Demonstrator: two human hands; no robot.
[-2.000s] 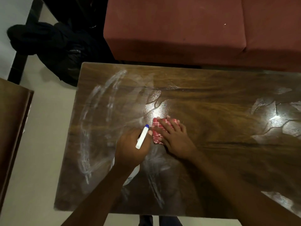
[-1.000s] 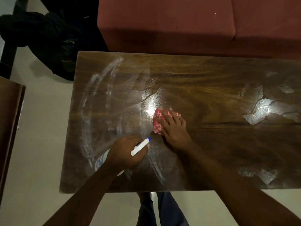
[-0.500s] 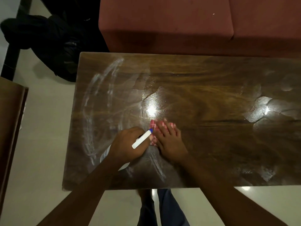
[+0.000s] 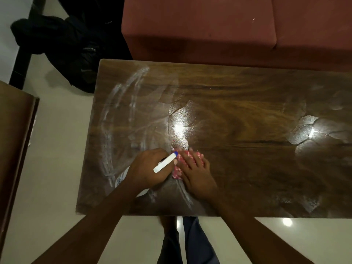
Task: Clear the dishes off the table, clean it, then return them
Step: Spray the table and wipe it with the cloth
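Cloth: a red-and-white checked cloth lies flat on the table, left of the table's middle and closer to its near edge than its far edge.
Right hand: the right hand presses palm-down on the cloth, fingers straight and slightly spread, pointing toward the table's far-left corner; the forearm crosses the table's near edge.
Left hand: the left hand curls round a spray bottle, just left of the cloth. The white nozzle with its blue tip slants toward the cloth and overlaps its left edge.
Table surface: white smears curve over the table's left half; two bright glare spots show on the wood.
Around the table: a red sofa runs along the far edge, a black bundle lies on the floor off the far-left corner, and dark wooden furniture stands to the left.
Change: a second ago the left hand sat nearer the table's near edge, apart from the cloth; now it is right beside it. The right hand stays flat on the cloth.
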